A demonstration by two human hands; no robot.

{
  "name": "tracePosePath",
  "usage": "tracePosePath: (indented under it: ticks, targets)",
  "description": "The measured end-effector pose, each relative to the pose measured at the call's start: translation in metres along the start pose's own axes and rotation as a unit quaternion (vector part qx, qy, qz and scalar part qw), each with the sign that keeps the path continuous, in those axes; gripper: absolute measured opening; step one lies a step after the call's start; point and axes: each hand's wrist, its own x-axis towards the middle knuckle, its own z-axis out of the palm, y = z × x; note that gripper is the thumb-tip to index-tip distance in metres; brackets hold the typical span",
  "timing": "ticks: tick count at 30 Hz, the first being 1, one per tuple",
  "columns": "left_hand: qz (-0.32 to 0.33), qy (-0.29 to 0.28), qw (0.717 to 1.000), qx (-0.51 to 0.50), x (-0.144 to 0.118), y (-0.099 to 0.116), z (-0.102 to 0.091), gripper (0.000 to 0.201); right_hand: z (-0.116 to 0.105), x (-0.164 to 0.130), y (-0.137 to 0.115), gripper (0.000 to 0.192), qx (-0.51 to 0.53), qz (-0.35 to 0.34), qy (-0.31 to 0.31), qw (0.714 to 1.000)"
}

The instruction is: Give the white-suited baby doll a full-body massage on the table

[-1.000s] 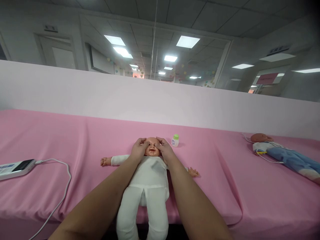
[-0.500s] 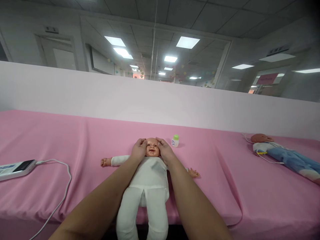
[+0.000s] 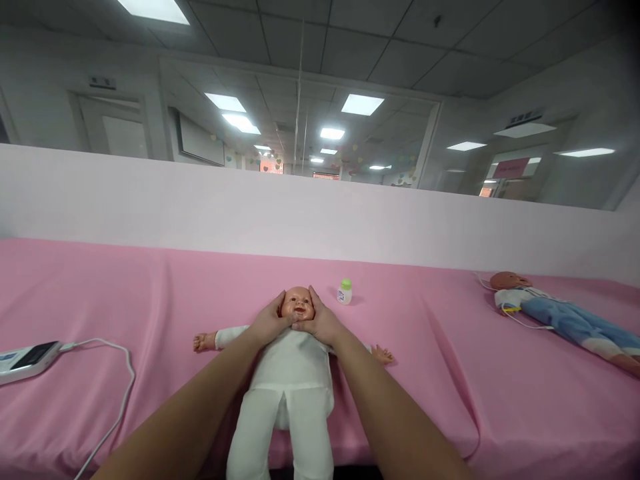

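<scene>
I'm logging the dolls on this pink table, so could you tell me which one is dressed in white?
The doll in white, lying in the middle with both hands cupping its head; the doll in blue lies untouched at the far right.

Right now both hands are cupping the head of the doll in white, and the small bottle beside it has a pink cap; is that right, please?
Not quite: the head view shows the small bottle with a green cap, not pink. The rest holds: the left hand and right hand cup the head of the doll in white.
</scene>
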Motion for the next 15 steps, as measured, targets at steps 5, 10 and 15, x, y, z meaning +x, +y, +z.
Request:
tracePosePath:
  ticks: [5,10,15]
  targets:
    - [-0.009,-0.012,1.0,0.004,-0.005,0.0035,-0.0026,0.105,0.0011,-0.004,0.0113,0.126,-0.063,-0.016,0.082,0.995]
    - [-0.01,0.004,1.0,0.013,-0.006,0.0055,-0.0018,0.104,0.0009,-0.0028,0.0107,0.11,-0.075,-0.013,0.105,0.992]
    - [-0.014,0.024,0.999,0.02,-0.0047,0.0013,-0.001,0.106,-0.0003,-0.0004,0.0107,0.106,-0.056,-0.018,0.093,0.994]
